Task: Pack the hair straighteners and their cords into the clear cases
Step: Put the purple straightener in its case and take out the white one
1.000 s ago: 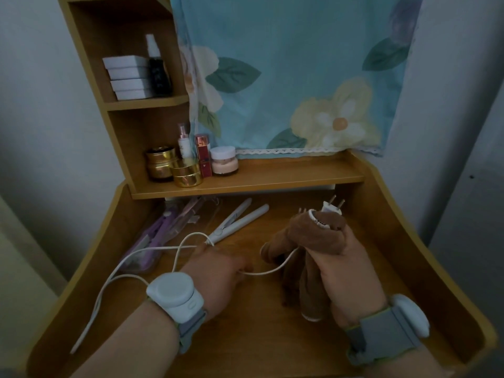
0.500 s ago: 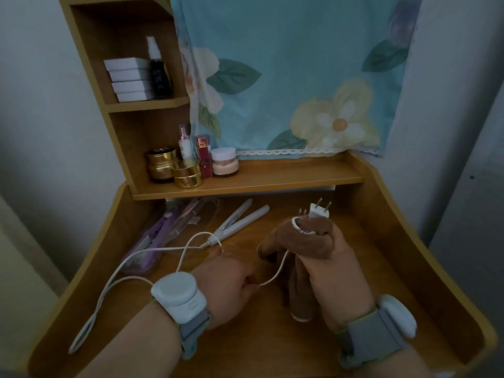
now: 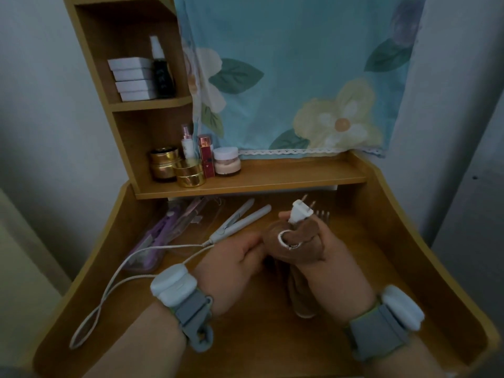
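Beside the right hand (image 3: 331, 257), the left hand (image 3: 231, 266) has closed in.

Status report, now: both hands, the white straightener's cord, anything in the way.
Right hand grips plug and brown cloth. Left hand at the cloth, grip hidden. Cord trails loose across desk; white straightener unpacked.

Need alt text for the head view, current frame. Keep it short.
A person's right hand grips a white plug and a brown cloth over a wooden desk, while the left hand holds the white cord that trails to a white hair straightener. A purple straightener lies in a clear case at left.
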Tool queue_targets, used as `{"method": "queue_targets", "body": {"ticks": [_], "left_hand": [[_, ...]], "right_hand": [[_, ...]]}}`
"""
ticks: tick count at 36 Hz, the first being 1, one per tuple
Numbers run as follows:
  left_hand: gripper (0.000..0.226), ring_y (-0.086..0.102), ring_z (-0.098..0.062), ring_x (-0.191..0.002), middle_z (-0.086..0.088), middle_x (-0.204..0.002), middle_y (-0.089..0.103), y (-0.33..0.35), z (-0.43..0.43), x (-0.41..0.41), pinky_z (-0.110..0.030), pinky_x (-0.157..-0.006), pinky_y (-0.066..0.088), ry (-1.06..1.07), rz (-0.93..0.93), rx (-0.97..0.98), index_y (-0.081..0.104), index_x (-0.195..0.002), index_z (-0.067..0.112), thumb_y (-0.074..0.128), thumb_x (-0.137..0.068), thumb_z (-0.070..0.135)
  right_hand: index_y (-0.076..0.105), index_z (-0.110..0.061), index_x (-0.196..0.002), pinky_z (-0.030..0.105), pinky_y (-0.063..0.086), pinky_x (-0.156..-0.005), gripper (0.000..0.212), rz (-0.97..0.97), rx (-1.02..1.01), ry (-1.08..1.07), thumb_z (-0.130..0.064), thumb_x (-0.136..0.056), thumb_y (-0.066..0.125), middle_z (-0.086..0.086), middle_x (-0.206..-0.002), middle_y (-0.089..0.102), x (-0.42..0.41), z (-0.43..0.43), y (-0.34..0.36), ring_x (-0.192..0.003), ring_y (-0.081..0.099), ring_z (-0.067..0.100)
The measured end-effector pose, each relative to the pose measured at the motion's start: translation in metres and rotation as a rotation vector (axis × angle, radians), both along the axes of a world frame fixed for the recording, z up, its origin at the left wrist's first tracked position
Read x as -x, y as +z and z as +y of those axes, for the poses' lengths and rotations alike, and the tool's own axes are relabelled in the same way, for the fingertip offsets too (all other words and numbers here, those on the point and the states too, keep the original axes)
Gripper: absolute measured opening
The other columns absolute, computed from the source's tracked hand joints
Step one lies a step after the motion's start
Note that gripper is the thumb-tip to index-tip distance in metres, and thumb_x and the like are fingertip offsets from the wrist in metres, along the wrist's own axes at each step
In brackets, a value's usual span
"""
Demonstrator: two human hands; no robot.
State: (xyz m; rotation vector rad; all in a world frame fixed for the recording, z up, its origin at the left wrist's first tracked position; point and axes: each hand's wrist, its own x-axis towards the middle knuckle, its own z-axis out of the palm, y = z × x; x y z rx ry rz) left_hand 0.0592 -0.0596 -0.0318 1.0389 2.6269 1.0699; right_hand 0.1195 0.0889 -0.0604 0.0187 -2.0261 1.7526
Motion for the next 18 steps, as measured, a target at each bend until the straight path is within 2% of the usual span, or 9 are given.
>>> {"method": "queue_targets", "body": {"ticks": [2,4,7,9,10,12,13,16,18], "left_hand": [[0.021,0.049,0.001,-0.057,0.012,-0.070,0.055,0.003,-0.003,0.005,-0.013,-0.053,0.041,0.088,0.020,-0.030,0.060,-0.089,0.036,0.041,-0.097,0.036],[0.024,0.047,-0.004,-0.060,0.009,-0.069,0.052,0.006,-0.006,0.008,-0.014,-0.052,0.040,0.153,0.012,-0.065,0.061,-0.086,0.034,0.040,-0.098,0.035],[0.025,0.046,-0.004,-0.058,0.008,-0.067,0.051,0.008,-0.013,0.009,-0.017,-0.052,0.038,0.183,-0.012,-0.118,0.063,-0.085,0.035,0.041,-0.097,0.034],[0.024,0.044,-0.002,-0.053,0.010,-0.062,0.050,0.006,-0.014,0.008,-0.020,-0.053,0.038,0.178,-0.028,-0.141,0.065,-0.084,0.036,0.044,-0.096,0.034],[0.024,0.045,-0.002,-0.052,0.010,-0.061,0.051,0.004,-0.013,0.008,-0.021,-0.053,0.039,0.173,-0.031,-0.132,0.065,-0.084,0.036,0.045,-0.096,0.035],[0.023,0.047,-0.004,-0.054,0.010,-0.061,0.054,0.000,-0.010,0.004,-0.023,-0.056,0.042,0.142,-0.051,-0.081,0.066,-0.081,0.038,0.047,-0.095,0.037],[0.022,0.050,-0.005,-0.056,0.010,-0.062,0.056,-0.001,-0.008,0.003,-0.025,-0.058,0.045,0.113,-0.072,-0.050,0.066,-0.082,0.039,0.048,-0.095,0.037],[0.020,0.054,-0.005,-0.058,0.013,-0.061,0.059,-0.008,-0.006,-0.003,-0.027,-0.062,0.049,0.030,-0.144,0.012,0.068,-0.088,0.038,0.050,-0.095,0.038],[0.022,0.050,-0.003,-0.051,0.013,-0.053,0.055,-0.012,-0.007,-0.006,-0.024,-0.057,0.045,-0.010,-0.164,0.012,0.068,-0.081,0.034,0.051,-0.095,0.036]], "right_hand": [[0.048,-0.037,-0.087,0.001,0.042,-0.054,0.028,-0.123,0.003,-0.026,-0.014,-0.087,0.064,-0.009,-0.080,0.062,0.002,0.004,0.007,-0.066,0.061,0.004],[0.054,-0.028,-0.096,0.013,0.049,-0.050,0.008,-0.212,0.130,-0.045,-0.029,-0.090,0.060,0.003,-0.080,0.068,0.002,0.012,0.006,-0.059,0.063,0.011],[0.059,-0.007,-0.114,0.023,0.051,-0.061,0.027,-0.151,0.275,-0.112,-0.024,-0.094,0.054,0.011,-0.091,0.069,0.005,0.019,0.005,-0.070,0.064,0.019],[0.058,-0.001,-0.111,0.021,0.049,-0.075,0.026,-0.100,0.460,0.195,-0.019,-0.098,0.045,0.024,-0.104,0.061,0.006,0.013,0.011,-0.074,0.057,0.028],[0.062,-0.004,-0.102,0.020,0.050,-0.078,0.026,-0.040,0.554,0.279,-0.024,-0.095,0.047,0.020,-0.100,0.062,0.008,0.009,0.011,-0.076,0.059,0.029],[0.066,-0.016,-0.084,0.025,0.053,-0.066,0.023,-0.094,0.650,0.170,-0.035,-0.076,0.056,0.007,-0.080,0.068,0.007,-0.001,0.014,-0.067,0.068,0.013],[0.065,-0.017,-0.085,0.028,0.054,-0.062,0.028,-0.066,0.684,0.084,-0.037,-0.068,0.056,0.004,-0.076,0.070,0.001,-0.003,0.012,-0.066,0.069,0.011],[0.064,-0.013,-0.107,0.040,0.056,-0.074,0.052,-0.065,0.582,0.091,-0.034,-0.060,0.068,0.010,-0.091,0.072,0.003,-0.011,0.005,-0.082,0.070,0.023],[0.062,-0.013,-0.115,0.050,0.054,-0.084,0.053,-0.063,0.515,0.057,-0.033,-0.067,0.072,0.016,-0.100,0.071,0.005,-0.016,0.004,-0.092,0.069,0.033]]}}
